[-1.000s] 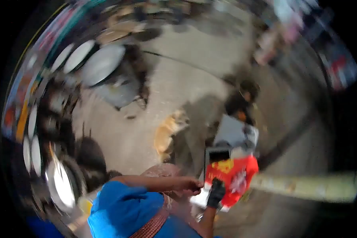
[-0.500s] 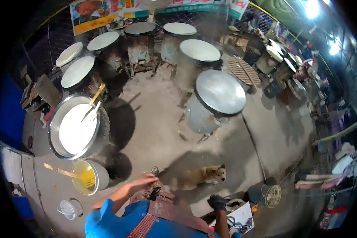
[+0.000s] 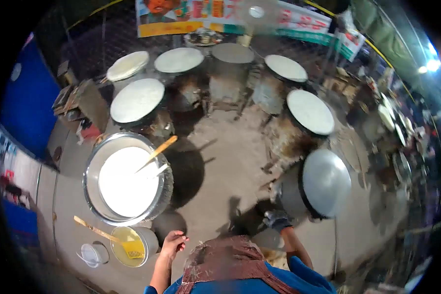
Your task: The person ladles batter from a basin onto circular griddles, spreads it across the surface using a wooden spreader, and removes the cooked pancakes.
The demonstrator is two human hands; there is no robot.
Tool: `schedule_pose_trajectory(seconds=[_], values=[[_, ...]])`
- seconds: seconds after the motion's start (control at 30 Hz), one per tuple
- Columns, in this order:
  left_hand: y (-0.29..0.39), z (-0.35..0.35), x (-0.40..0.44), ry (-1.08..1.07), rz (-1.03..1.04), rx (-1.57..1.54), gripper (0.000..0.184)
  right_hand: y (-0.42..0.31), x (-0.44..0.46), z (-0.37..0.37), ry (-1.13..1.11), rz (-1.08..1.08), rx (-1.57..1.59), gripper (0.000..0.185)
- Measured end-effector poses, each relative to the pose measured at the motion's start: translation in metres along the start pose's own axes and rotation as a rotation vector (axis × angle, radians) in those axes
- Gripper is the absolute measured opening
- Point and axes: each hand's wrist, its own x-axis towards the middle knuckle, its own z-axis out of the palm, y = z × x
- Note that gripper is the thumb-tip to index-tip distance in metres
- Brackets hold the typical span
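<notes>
My left hand (image 3: 174, 243) is bare, with its fingers loosely bent and apart, and holds nothing. It is right of a bucket (image 3: 149, 245) of yellow liquid, in which a yellow slotted scoop (image 3: 134, 249) with a wooden handle rests. Above the bucket, a big metal basin (image 3: 89, 188) contains white batter (image 3: 127, 181) and a wooden-handled tool (image 3: 158, 152). My right hand (image 3: 278, 220), in a dark glove, is over the floor, left of a stove with a round metal lid (image 3: 327, 182). Its fingers are spread and nothing shows in them.
Round griddles with pale tops (image 3: 137, 100) (image 3: 310, 111) stand on drum stoves in an arc ahead. A small white pail (image 3: 94, 255) is at the lower left. Wooden boxes (image 3: 90, 105) stand near the blue wall (image 3: 27, 108). A banner (image 3: 230, 17) hangs on the back fence.
The view has swung left towards the stoves. The red packet by my gloved hand has left the view. Both hands are now apart, low in front of me, and the dog is mostly hidden.
</notes>
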Motion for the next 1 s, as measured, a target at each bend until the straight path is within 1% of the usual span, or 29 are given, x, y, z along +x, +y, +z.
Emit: schedule_pose_trajectory(seconds=[0.07, 0.13, 0.2, 0.27, 0.3, 0.33, 0.37, 0.4, 0.43, 0.47, 0.53, 0.57, 0.67, 0.73, 0.8, 0.87, 0.93, 0.97, 1.0], values=[[0.009, 0.01, 0.019, 0.015, -0.004, -0.073, 0.018, 0.035, 0.039, 0.002, -0.006, -0.035, 0.039, 0.034], [0.027, 0.038, 0.046, -0.024, -0.018, -0.145, 0.016, 0.049, 0.06, -0.03, -0.064, 0.006, 0.026, 0.034], [0.053, 0.076, 0.078, -0.066, -0.027, -0.216, 0.015, 0.077, 0.106, -0.043, -0.034, -0.03, 0.015, 0.035], [0.079, 0.113, 0.113, -0.184, -0.013, -0.397, 0.016, 0.089, 0.128, -0.089, 0.072, 0.006, 0.062, 0.036], [0.092, 0.133, 0.129, -0.187, -0.008, -0.484, 0.015, 0.106, 0.155, -0.093, 0.122, -0.078, 0.046, 0.036], [0.105, 0.152, 0.144, -0.282, -0.005, -0.608, 0.019, 0.121, 0.183, -0.1, 0.079, -0.08, -0.007, 0.036], [0.133, 0.178, 0.144, -0.293, 0.022, -0.651, 0.023, 0.122, 0.21, -0.118, 0.042, -0.083, -0.056, 0.035], [0.136, 0.187, 0.165, -0.385, 0.057, -0.724, 0.026, 0.122, 0.233, -0.132, -0.001, -0.08, -0.106, 0.035], [0.152, 0.2, 0.174, -0.495, 0.102, -0.762, 0.027, 0.122, 0.258, -0.141, 0.012, -0.127, -0.186, 0.035], [0.169, 0.21, 0.183, -0.607, 0.148, -0.796, 0.028, 0.122, 0.28, -0.149, 0.051, -0.216, -0.179, 0.035], [0.198, 0.225, 0.193, -0.715, 0.232, -0.848, 0.029, 0.104, 0.322, -0.167, 0.14, -0.385, -0.147, 0.034], [0.215, 0.229, 0.201, -0.776, 0.274, -0.867, 0.029, 0.088, 0.339, -0.18, 0.144, -0.399, -0.091, 0.033], [0.267, 0.231, 0.23, -0.708, 0.365, -0.907, 0.034, 0.055, 0.402, -0.196, 0.163, -0.554, -0.156, 0.025], [0.305, 0.224, 0.263, -0.691, 0.441, -0.921, 0.037, 0.019, 0.424, -0.226, 0.154, -0.527, -0.03, 0.025], [0.348, 0.221, 0.288, -0.558, 0.395, -0.884, 0.043, 0.013, 0.455, -0.227, 0.202, -0.528, 0.041, 0.03], [0.389, 0.216, 0.321, -0.634, 0.384, -0.893, 0.043, 0.012, 0.483, -0.244, 0.198, -0.511, 0.033, 0.028], [0.434, 0.224, 0.338, -0.629, 0.396, -0.857, 0.045, 0.015, 0.499, -0.258, 0.179, -0.456, 0.02, 0.028], [0.455, 0.225, 0.346, -0.681, 0.374, -0.832, 0.045, 0.017, 0.506, -0.265, 0.168, -0.43, 0.014, 0.028], [0.474, 0.23, 0.357, -0.654, 0.363, -0.811, 0.047, 0.02, 0.512, -0.272, 0.164, -0.402, 0.012, 0.028]])
